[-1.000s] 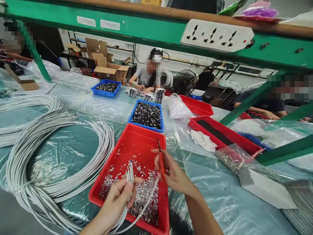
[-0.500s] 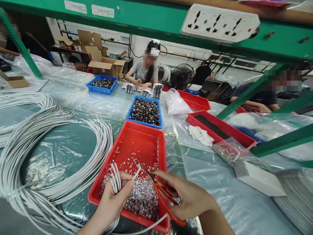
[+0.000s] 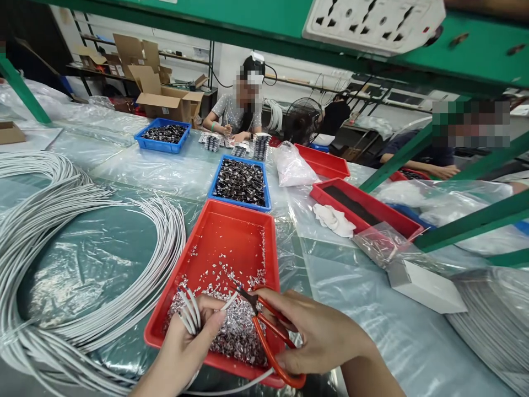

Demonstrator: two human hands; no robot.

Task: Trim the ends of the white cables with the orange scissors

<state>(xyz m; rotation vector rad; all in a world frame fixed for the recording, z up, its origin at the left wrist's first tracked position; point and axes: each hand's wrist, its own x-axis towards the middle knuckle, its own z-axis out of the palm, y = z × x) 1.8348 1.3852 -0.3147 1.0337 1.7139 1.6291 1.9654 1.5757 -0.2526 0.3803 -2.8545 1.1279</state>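
Note:
My left hand [image 3: 188, 344] grips a small bundle of white cable ends [image 3: 188, 314] over the near end of a red tray [image 3: 231, 242]. One cable end [image 3: 229, 301] sticks out to the right between thumb and finger. My right hand [image 3: 318, 333] holds red-handled scissors [image 3: 268, 336], with the blade tips at that cable end. Small silvery foil scraps [image 3: 235, 331] lie heaped in the tray under both hands.
A large coil of white cable [image 3: 61, 237] lies left on plastic sheeting. Blue bins of dark parts [image 3: 240, 182] [image 3: 163, 135] and more red trays [image 3: 363, 207] stand beyond. A white box [image 3: 425, 286] sits right. Other people work across the table. A green frame with a power strip [image 3: 372, 22] hangs overhead.
My right hand turned the scissors from upright to pointing left and brought the tips to the single cable end. Both hands drew closer to me; the view tilted down.

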